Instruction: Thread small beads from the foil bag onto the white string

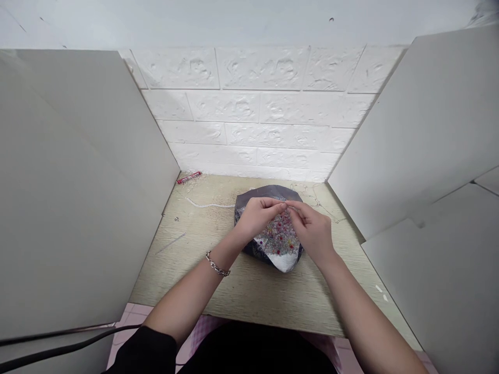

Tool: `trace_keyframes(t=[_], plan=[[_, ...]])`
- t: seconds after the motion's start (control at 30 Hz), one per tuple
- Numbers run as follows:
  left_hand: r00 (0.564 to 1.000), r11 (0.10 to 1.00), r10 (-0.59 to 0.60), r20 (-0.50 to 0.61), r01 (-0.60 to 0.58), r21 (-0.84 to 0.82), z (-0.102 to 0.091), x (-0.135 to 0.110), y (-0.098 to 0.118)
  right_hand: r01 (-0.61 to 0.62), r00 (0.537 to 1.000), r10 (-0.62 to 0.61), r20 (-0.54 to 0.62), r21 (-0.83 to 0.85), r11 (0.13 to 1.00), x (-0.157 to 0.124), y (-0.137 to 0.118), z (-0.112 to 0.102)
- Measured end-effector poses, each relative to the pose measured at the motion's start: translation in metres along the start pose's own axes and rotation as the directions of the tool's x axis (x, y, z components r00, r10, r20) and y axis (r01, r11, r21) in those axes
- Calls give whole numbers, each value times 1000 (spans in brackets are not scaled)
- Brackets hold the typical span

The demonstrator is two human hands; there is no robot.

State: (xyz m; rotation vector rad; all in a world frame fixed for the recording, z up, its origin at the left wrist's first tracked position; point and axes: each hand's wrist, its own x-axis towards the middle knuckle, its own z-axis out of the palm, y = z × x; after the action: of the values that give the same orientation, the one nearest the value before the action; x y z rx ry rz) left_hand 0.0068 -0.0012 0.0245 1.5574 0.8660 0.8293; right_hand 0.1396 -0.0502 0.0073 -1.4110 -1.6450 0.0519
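An open dark bag (268,193) full of small clear, pink, red and yellow beads (278,236) stands at the middle of the table. Above its far part, my left hand (262,215) and my right hand (312,228) meet at the fingertips. Both are closed in a pinch; whatever lies between the fingers is too small to make out. From the bag's left side a strand of white beads (212,205) runs along the tabletop. My left wrist wears a chain bracelet (217,265).
A red wrapper (189,177) lies at the table's back left corner. Thin loose thread (317,200) tangles at the back right. A thin stick-like piece (170,243) rests at left. Grey panels (86,182) flank both sides, and a white brick-pattern wall (257,109) stands behind.
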Motion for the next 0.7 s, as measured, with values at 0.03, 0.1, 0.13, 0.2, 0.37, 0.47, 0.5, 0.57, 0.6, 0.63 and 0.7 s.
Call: trace_keyframes(t=[0.03, 0.1, 0.13, 0.2, 0.37, 0.47, 0.5, 0.57, 0.6, 0.63, 0.7], plan=[[1000, 1000, -6, 5, 6, -13, 0, 0, 0, -1, 1000, 1, 1, 5, 1000, 0, 0, 0], [1000, 999, -12, 12, 12, -39, 0, 0, 1, -10, 1000, 9, 8, 19, 1000, 0, -1, 0], [1000, 999, -13, 13, 14, -51, 0, 0, 1, -17, 1000, 16, 11, 30, 999, 0, -2, 0], [1000, 997, -14, 12, 15, -72, 0, 0, 1, -40, 999, 39, 19, 56, 998, 0, -2, 1], [999, 997, -29, 16, 30, -78, 1, 0, 3, -106, 993, 101, 57, 100, 989, 0, -2, 3], [1000, 997, -27, 16, 28, -78, 2, 0, 3, -131, 989, 122, 79, 124, 984, 0, -2, 3], [1000, 996, -25, 18, 27, -81, 2, 0, 3, -140, 988, 129, 85, 135, 981, 0, -2, 2], [1000, 996, -23, 20, 24, -88, 2, 0, 3, -148, 986, 135, 95, 150, 977, 0, -2, 1], [1000, 996, -21, 20, 23, -87, 2, 0, 3, -149, 986, 135, 98, 151, 977, 0, -2, 1], [1000, 996, -20, 20, 21, -83, 2, 0, 3, -147, 986, 134, 98, 148, 978, 0, -2, 0], [1000, 998, -19, 24, 20, -66, 2, 0, 3, -139, 988, 128, 89, 131, 982, 0, -2, -1]])
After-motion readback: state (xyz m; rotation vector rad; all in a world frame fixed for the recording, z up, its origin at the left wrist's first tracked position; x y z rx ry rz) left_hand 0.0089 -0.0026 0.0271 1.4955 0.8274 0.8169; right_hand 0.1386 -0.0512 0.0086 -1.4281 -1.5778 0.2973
